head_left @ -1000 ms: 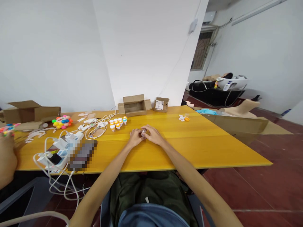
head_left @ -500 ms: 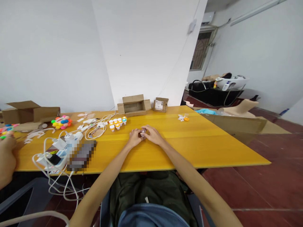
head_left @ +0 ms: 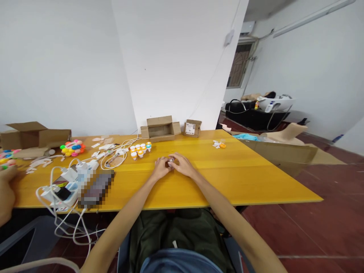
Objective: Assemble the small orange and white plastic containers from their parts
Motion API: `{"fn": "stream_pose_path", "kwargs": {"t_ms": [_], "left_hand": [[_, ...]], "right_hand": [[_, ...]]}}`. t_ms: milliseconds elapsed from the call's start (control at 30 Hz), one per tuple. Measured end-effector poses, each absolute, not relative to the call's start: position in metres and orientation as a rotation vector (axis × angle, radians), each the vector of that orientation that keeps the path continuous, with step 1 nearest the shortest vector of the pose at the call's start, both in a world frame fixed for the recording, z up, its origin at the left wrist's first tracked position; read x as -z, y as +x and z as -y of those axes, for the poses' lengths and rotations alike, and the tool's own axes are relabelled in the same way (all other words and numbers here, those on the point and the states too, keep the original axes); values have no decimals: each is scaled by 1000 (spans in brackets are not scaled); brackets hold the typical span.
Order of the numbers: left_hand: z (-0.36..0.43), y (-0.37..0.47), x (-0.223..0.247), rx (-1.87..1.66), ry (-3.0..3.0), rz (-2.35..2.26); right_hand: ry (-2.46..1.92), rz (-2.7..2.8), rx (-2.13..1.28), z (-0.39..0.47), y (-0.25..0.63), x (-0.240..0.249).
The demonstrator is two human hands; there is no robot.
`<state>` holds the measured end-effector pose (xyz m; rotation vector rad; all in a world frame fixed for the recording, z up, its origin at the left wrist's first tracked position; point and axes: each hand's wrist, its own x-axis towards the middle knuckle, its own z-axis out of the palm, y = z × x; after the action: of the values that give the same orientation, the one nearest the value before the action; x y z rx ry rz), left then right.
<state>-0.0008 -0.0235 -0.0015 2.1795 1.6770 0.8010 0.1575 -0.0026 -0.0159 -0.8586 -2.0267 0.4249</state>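
Observation:
Near the middle of the table [head_left: 227, 182], both hands close in on a small clear, shiny round piece [head_left: 171, 160]. My left hand [head_left: 162, 167] has its fingers curled against the left side of it. On the other side, my right hand [head_left: 182, 165] grips it between thumb and fingers. The fingers cover much of the piece, so its exact kind cannot be made out. Up and to the left stands a cluster of small white bottle-like pieces with orange tops [head_left: 139, 150], one with a teal top. Small white and orange parts [head_left: 219, 144] lie farther right.
An open cardboard box [head_left: 160, 131] and a smaller box [head_left: 192, 128] stand against the wall. At left are a power strip [head_left: 75, 185] with white cables, a blurred-out dark device [head_left: 96, 187], colourful balls [head_left: 72, 148], another open box [head_left: 35, 136] and another person's hand [head_left: 7, 178].
Both my hands stay around the small clear piece, with only a slight shift of the fingers. The whole view has moved a little. The other person's hand at left has shifted slightly.

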Motion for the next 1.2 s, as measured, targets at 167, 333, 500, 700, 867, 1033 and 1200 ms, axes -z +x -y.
{"fn": "stream_pose_path", "kwargs": {"t_ms": [167,333,500,700,867,1033,1200], "left_hand": [[24,-1,2,-819,2189,-1662],[25,0,2,-816,2181,-1679],[24,-1,2,-812,2198,-1662],[23,-1,2,-799,2199,-1681],[25,-1,0,-807,2198,-1667],[24,0,1,-794,2177,-1683],[23,0,2,-808,2190,-1646]], "right_hand": [[-864,2009,-412,3,158,17],[-860,1997,-410,4,158,15],[-860,2013,-411,5,158,13],[-868,2017,-417,6,158,11],[-904,2030,-412,6,158,11],[-890,2027,-396,6,159,11],[-902,2043,-398,8,160,10]]}}
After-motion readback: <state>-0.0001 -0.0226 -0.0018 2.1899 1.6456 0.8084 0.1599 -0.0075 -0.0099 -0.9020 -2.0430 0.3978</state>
